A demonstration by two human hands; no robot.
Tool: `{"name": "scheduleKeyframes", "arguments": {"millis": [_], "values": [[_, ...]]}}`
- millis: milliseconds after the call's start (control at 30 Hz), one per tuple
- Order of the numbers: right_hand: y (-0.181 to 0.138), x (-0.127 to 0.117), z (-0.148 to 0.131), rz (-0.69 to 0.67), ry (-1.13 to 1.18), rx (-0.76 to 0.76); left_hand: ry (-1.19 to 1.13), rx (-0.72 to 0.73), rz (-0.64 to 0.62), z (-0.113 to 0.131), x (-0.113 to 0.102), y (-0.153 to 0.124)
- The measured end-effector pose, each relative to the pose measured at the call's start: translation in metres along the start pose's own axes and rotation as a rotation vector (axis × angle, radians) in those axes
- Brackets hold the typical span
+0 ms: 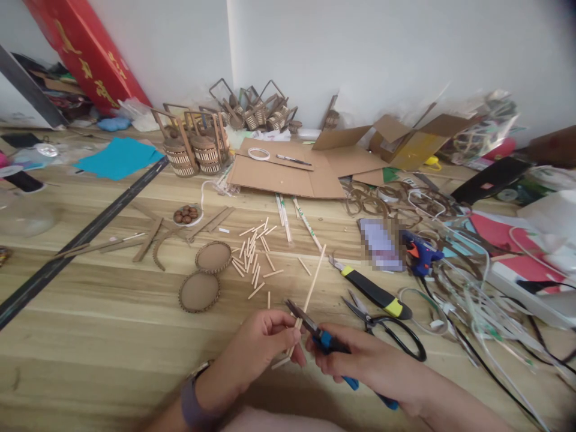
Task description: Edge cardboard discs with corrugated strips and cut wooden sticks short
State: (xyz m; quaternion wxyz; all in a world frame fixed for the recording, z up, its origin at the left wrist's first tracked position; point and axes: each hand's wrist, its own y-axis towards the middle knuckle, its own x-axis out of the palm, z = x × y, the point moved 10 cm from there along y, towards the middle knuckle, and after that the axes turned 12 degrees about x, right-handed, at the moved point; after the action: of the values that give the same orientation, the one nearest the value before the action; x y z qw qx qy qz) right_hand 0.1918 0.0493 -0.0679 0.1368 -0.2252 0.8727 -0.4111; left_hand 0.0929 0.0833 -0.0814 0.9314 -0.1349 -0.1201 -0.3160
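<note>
Between thumb and fingers, my left hand (265, 342) pinches a thin wooden stick (316, 276) that slants up and away from me. My right hand (346, 354) is wrapped round blue-handled pliers (330, 342), whose jaws lie across the stick just above my left fingertips. Whether the jaws are closed on the stick I cannot tell. Several short cut sticks (254, 255) lie scattered beyond my hands. Two round cardboard discs with braided rims, one nearer (199, 292) and one farther (213, 257), lie to the left of them.
Scissors (371, 318) and a yellow-black cutter (375, 291) lie right of my hands. Farther right are a blue glue gun (423, 255) and tangled cords. Cardboard (288, 171), small baskets (207, 147) and a bowl of nuts (186, 215) stand farther back. A black strip (90, 234) crosses the left side.
</note>
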Motion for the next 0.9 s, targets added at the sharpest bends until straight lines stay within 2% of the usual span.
{"name": "scheduleKeyframes", "arguments": {"millis": [100, 367, 900], "values": [[0.000, 0.002, -0.007, -0.026, -0.053, -0.040, -0.027, -0.001, -0.009, 0.003, 0.003, 0.001], [0.004, 0.001, -0.003, -0.025, -0.059, -0.044, -0.031, 0.012, -0.035, -0.001, 0.004, 0.000], [0.005, 0.002, 0.001, -0.034, -0.051, -0.005, 0.020, 0.002, -0.071, -0.005, 0.003, -0.001]]}}
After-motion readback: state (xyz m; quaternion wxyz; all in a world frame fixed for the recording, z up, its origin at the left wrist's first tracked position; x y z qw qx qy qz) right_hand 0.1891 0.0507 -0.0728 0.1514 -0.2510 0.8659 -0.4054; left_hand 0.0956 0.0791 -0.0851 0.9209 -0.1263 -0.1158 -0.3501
